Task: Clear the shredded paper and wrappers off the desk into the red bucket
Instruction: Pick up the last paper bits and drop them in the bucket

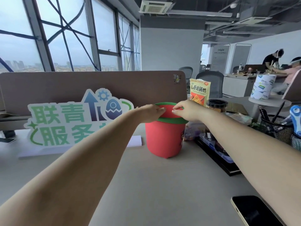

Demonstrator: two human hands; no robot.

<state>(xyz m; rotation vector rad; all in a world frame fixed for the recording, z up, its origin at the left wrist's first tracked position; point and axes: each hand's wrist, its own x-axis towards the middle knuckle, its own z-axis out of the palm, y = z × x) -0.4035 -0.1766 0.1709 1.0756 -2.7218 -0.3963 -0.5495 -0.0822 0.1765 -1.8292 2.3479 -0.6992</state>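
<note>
The red bucket (164,139), soft-walled with a green rim, stands on the grey desk (162,185) ahead of me. Both arms stretch out to it. My left hand (152,111) lies on the left part of the rim with fingers curled over the edge. My right hand (185,110) grips the rim on the right side, fingertips pinched on the green band. The bucket's inside is hidden from this angle. No shredded paper or wrappers show on the bare desk in front of the bucket.
A green lettered sign (71,121) leans on the brown divider (97,85) at left. A snack bag (199,91), a lidded jar (216,106), a black tray (216,154) and mesh pen holders (276,128) crowd the right. A phone (254,211) lies near me. People sit far right.
</note>
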